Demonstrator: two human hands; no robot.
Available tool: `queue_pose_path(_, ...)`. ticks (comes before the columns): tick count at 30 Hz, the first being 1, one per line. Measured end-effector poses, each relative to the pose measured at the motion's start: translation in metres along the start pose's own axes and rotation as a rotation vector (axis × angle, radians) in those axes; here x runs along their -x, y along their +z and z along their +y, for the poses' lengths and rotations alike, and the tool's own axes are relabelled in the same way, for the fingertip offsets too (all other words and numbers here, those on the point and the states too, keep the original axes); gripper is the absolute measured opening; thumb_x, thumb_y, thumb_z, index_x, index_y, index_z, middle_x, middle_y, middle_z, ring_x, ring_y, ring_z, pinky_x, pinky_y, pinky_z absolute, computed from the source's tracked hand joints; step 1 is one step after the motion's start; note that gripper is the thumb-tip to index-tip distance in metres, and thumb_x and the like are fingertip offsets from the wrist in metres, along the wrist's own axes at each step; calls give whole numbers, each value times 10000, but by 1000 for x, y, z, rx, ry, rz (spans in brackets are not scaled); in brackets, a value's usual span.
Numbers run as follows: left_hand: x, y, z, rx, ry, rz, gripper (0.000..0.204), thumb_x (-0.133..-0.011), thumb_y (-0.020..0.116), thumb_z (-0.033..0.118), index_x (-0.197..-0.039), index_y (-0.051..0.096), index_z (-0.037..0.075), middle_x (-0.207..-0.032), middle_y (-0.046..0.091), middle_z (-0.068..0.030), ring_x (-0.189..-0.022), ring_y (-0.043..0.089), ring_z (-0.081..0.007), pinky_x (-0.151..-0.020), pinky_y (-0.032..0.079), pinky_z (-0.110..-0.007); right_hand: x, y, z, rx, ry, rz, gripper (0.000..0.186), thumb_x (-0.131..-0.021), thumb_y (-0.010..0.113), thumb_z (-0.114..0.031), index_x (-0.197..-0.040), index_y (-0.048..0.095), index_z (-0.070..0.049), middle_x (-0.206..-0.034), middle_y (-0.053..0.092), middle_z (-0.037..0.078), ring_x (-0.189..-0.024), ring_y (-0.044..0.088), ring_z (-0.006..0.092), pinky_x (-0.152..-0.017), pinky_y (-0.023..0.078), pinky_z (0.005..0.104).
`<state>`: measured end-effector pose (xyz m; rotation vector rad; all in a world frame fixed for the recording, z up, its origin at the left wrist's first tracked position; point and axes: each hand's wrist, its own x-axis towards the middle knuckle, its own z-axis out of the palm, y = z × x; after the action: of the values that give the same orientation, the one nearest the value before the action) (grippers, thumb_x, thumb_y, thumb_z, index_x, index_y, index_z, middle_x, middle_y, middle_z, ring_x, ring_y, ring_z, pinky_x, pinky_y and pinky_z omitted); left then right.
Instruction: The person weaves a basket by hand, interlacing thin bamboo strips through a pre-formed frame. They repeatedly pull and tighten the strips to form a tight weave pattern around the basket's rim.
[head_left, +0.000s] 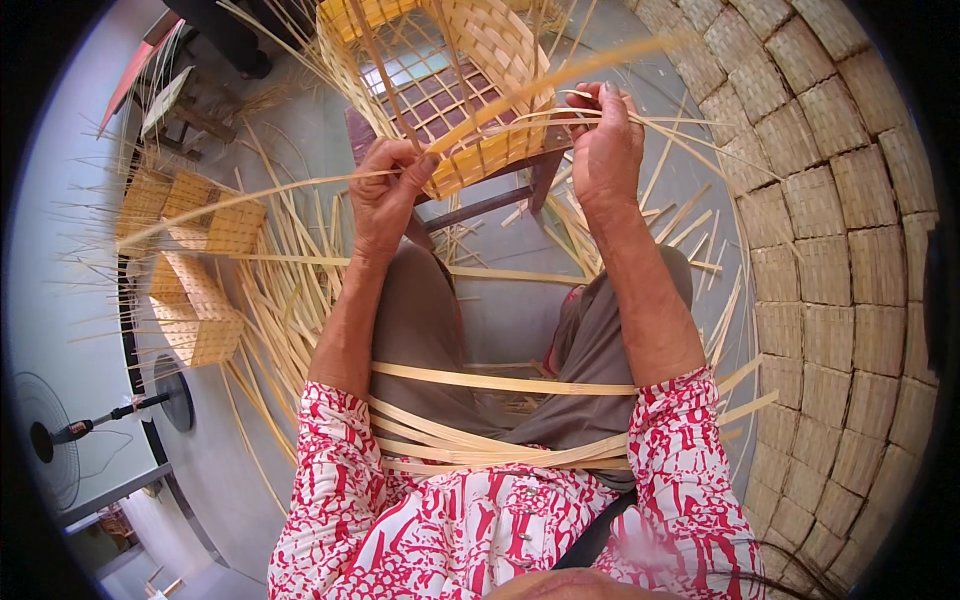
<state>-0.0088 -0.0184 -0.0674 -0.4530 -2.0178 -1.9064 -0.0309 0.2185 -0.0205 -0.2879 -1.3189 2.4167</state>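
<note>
The left hand [385, 195] was closed, pinching a thin bamboo strip [250, 197] against the rim of the half-woven basket [470, 90], which sat on a dark wooden stool [500, 195] in front of the knees. The right hand [605, 145] gripped several strips at the basket's right edge. Loose strips [480, 380] lay across the lap. Finished baskets [195, 290] stood on the floor at left, and a stacked wall of them [850, 250] rose on the right.
</note>
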Motion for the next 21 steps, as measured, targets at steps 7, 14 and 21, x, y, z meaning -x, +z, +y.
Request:
queue_pose_path(7, -6, 14, 16, -304, 89, 77, 78, -829, 779, 56, -832, 708, 25, -730, 567, -14, -694, 529, -98, -612, 416, -250, 9, -2, -12, 740, -505, -262, 577, -864, 753, -531, -1068, 650, -1, -1061, 563, 92, -956, 554, 186, -838, 486, 311)
queue_pose_path(14, -23, -13, 2, -370, -2, -143, 133, -781, 789, 86, -774, 684, 5, -707, 590, -42, -680, 551, -124, -626, 438, -272, -13, -19, -27, 815, -702, -387, 688, -825, 754, -576, -1245, 645, -41, -1240, 600, 160, -1216, 558, 285, -985, 452, 429)
queue_pose_path(21, -40, -94, -10, -284, -151, -319, 103, -860, 800, 102, -851, 740, 18, -812, 657, 10, -791, 591, -72, -707, 481, -259, -32, -39, -9, 1501, -1163, -607, 218, -940, 617, -208, -1136, 706, -175, -1149, 695, 65, -1147, 617, 272, -1004, 421, 485)
